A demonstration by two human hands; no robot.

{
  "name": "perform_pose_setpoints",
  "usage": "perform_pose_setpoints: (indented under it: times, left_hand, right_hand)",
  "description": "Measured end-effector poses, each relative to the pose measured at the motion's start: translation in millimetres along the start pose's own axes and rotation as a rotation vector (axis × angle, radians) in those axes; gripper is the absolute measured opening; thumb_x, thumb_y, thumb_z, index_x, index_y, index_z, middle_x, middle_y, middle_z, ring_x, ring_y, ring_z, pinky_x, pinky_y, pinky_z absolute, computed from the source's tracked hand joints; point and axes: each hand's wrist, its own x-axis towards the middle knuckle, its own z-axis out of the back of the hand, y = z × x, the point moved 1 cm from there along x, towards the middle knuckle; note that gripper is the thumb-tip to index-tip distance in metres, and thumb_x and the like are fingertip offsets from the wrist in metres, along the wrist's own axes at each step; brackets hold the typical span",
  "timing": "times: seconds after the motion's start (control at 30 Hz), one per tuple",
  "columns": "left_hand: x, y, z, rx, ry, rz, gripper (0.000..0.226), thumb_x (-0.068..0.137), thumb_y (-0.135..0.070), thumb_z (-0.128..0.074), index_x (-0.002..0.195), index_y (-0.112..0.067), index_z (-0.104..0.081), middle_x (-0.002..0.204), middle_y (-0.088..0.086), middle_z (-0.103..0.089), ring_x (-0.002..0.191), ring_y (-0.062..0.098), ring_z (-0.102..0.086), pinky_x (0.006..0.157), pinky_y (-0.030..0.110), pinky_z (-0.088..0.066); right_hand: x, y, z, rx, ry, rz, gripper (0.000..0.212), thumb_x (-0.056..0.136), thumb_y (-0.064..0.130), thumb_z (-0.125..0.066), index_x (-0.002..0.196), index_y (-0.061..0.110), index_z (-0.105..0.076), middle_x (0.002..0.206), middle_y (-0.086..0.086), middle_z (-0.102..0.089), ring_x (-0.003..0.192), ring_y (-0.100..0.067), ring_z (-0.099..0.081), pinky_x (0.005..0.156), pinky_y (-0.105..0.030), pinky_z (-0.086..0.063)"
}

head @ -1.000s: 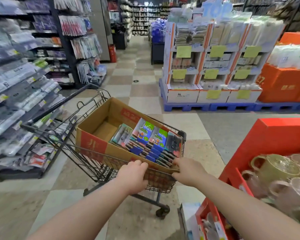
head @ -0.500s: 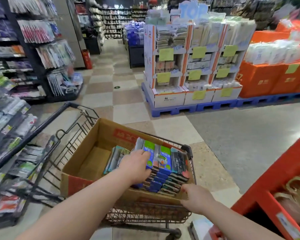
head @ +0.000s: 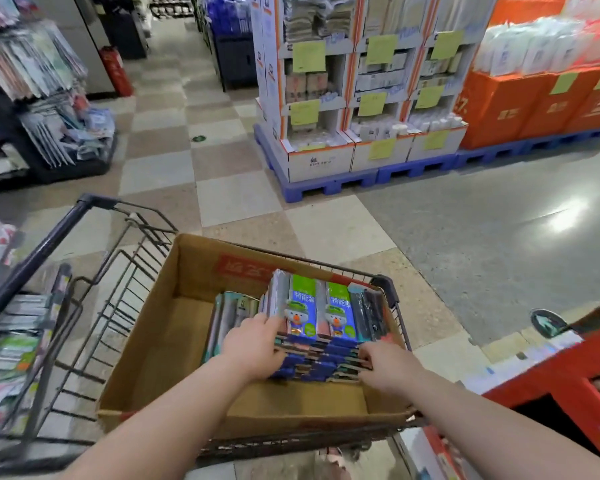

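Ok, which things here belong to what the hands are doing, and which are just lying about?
In hand: stack of blue-and-green card packs, gripped by left hand and right hand; brown cardboard box; black wire trolley.
Lying about: red fire extinguisher; orange cartons; blue plastic pallets; white cardboard display stands.

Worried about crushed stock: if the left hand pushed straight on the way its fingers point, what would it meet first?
The packs: the left hand touches their left edge, fingers pointing forward-right across them. Beyond them, probably the far wall of the box.
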Motion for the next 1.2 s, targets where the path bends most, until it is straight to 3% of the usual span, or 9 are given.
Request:
perform_pose_setpoints:
  times: [0.3,0.43,0.6,0.8,0.97,1.07,1.2]
  left_hand:
    - [52.8,38.8,-21.7,-0.078,0.122,0.148,0.066,0.089,-0.046,-0.054,0.146,-0.026,-0.030,0.144,-0.001,-0.040,0.130,0.021,-0.044,0.101,0.036,-0.044]
    - [75.8,49.5,-37.8,-0.142,0.172,0.241,0.066,0.090,-0.044,-0.054,0.147,-0.024,-0.029,0.143,0.001,-0.042,0.129,0.022,-0.045,0.102,0.037,-0.044]
    - [95.9,73.4,-60.4,-0.244,0.203,0.433,0.067,0.089,-0.044,-0.055,0.146,-0.021,-0.029,0.144,0.003,-0.039,0.130,0.024,-0.042,0.104,0.037,-0.041]
    - [127.8,110.3,-89.1,-0.376,0.225,0.706,0.076,0.084,-0.038,-0.062,0.147,-0.017,-0.025,0.140,0.010,-0.038,0.126,0.031,-0.044,0.102,0.041,-0.042]
    - [153.1,131.5,-118.5,-0.559,0.188,0.929,0.075,0.080,-0.034,-0.071,0.140,-0.009,-0.034,0.135,0.018,-0.042,0.125,0.036,-0.044,0.104,0.045,-0.041]
    - [164.4,136.8,-129.0,-0.690,0.147,1.029,0.070,0.078,-0.030,-0.075,0.132,-0.007,-0.037,0.127,0.019,-0.049,0.117,0.037,-0.051,0.096,0.043,-0.046]
    - [171.2,153.1,-143.6,-0.746,0.126,1.092,0.112,0.042,-0.053,-0.084,0.134,-0.014,-0.033,0.128,0.018,-0.050,0.116,0.039,-0.052,0.096,0.051,-0.047]
  right_hand:
    - [87.8,13.6,5.8,0.071,0.167,0.057,0.045,0.088,0.035,-0.055,0.131,0.022,-0.050,0.129,-0.005,-0.058,0.116,-0.026,-0.056,0.093,-0.037,-0.049]
    - [125.6,29.2,0.4,0.148,0.195,0.093,0.035,0.087,0.030,-0.055,0.121,0.020,-0.055,0.125,-0.004,-0.057,0.111,-0.025,-0.057,0.089,-0.035,-0.050]
    - [163.5,47.5,-9.3,0.144,0.172,0.204,0.048,0.092,0.027,-0.054,0.138,0.018,-0.044,0.137,-0.005,-0.045,0.127,-0.025,-0.045,0.100,-0.035,-0.043]
    - [190.3,53.5,-19.4,0.185,0.128,0.254,0.035,0.092,0.032,-0.056,0.123,0.019,-0.049,0.126,-0.002,-0.048,0.117,-0.021,-0.047,0.094,-0.032,-0.044]
    - [200.1,49.6,-24.6,0.170,0.115,0.269,0.030,0.090,0.031,-0.059,0.115,0.018,-0.049,0.119,0.000,-0.047,0.112,-0.020,-0.046,0.089,-0.030,-0.040]
    - [202.6,48.3,-27.0,0.169,0.112,0.287,0.030,0.090,0.032,-0.060,0.114,0.018,-0.049,0.118,0.000,-0.047,0.111,-0.020,-0.046,0.090,-0.031,-0.040]
    - [205.3,48.6,-27.1,0.158,0.119,0.287,0.031,0.090,0.034,-0.060,0.114,0.019,-0.048,0.119,0.000,-0.046,0.112,-0.019,-0.046,0.092,-0.032,-0.042]
